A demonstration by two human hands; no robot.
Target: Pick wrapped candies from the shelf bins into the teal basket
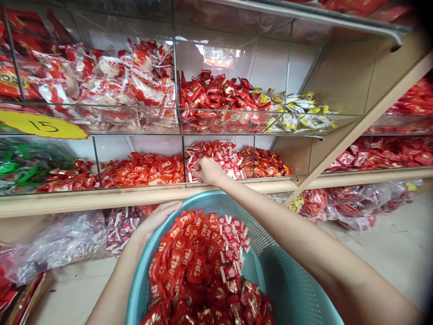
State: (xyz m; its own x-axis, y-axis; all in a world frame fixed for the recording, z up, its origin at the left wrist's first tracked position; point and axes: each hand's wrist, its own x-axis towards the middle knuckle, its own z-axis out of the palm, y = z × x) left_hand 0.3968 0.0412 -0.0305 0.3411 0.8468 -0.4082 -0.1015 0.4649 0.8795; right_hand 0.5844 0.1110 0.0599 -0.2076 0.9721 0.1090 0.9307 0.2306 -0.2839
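Right hand (208, 170) reaches into glass bin (237, 177) just above teal basket (287, 289), fingers curled on red-white wrapped candies (223, 158) — grip closure unclear. Left hand (155, 222) clamps basket's near-left rim. Candies likely light, slick, crinkly — best scooped by handful.

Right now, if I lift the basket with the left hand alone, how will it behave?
The basket would probably tip: the left hand grips only one point on its rim. The sweets are heaped toward that side and look loose and glossy, so they would likely slide. The meshed plastic wall may flex.
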